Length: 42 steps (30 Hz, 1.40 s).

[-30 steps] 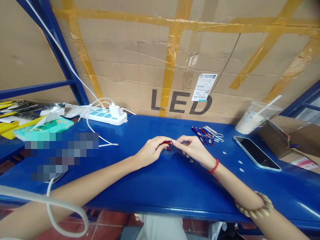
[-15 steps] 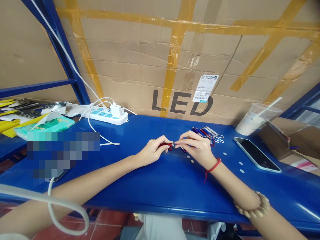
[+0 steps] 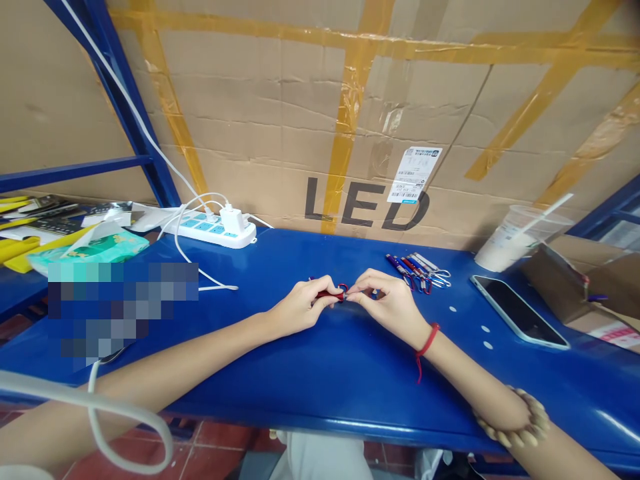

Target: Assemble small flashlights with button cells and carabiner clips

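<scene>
Near the middle of the blue table, my left hand [image 3: 303, 305] is closed round a small red metal tube [image 3: 330, 295], with a red clip loop showing by its end. The thumb and fingers of my right hand [image 3: 387, 298] pinch at the tube's right end; whatever small part they hold is hidden. Behind my right hand lie several slim keychain tubes with carabiner clips [image 3: 417, 270], in blue, red and silver. Small pale discs [image 3: 485, 329] rest on the table to the right of my right hand.
A white power strip [image 3: 215, 230] with cables sits at the back left. To the right are a phone [image 3: 520, 311], a plastic cup with a straw [image 3: 507, 243] and an open cardboard box [image 3: 565, 287]. Taped cardboard [image 3: 270, 133] stands behind the blue table [image 3: 300, 380].
My right hand has shifted slightly at the tube's end, its fingers bent more closely. The small discs that showed below it are no longer visible. The view has moved a little.
</scene>
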Motion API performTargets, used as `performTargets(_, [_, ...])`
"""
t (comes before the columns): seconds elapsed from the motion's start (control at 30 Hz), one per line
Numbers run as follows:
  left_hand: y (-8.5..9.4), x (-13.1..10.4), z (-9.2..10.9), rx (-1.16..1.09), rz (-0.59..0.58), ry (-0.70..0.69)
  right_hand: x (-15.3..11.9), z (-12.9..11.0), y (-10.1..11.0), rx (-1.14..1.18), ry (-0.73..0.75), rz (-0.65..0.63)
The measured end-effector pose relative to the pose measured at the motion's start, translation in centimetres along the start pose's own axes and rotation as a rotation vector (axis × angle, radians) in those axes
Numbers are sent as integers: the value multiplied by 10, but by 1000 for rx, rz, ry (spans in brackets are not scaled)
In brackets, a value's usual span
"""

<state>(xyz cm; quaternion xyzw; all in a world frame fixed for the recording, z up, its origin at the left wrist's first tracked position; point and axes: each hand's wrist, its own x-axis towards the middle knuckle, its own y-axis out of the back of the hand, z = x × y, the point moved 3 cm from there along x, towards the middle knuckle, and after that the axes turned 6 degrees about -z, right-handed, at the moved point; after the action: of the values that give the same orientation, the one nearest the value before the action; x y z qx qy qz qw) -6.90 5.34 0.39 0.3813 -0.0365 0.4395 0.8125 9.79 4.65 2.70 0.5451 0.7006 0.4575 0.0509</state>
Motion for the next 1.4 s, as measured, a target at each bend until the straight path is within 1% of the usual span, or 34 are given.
performTargets(0.1, [0,0,1,23,7,-37,1,-2,0,82,-95,-16])
performTargets(0.2, [0,-1,2,66,19,-82,0,-4,-1,185,-156,-49])
performTargets(0.37, [0,-2,4,143,65,-158,-1,-1,-5,323,-286,-103])
performTargets(0.53, [0,-2,7,223,71,-174,-1,0,-4,398,-418,-160])
performTargets(0.67, [-1,-1,6,220,58,-141,-1,3,-3,421,-501,-212])
performTargets(0.77, [-1,1,4,134,50,-96,0,6,-2,414,-510,-212])
performTargets(0.87, [-2,3,4,74,39,-71,1,7,0,411,-479,-215])
performTargets(1.03, [-2,5,4,98,48,-61,4,6,1,457,-429,-246])
performTargets(1.23, [0,3,4,147,84,-81,5,3,3,421,-387,-245])
performTargets(1.4, [1,4,5,181,104,-109,5,4,5,400,-400,-235])
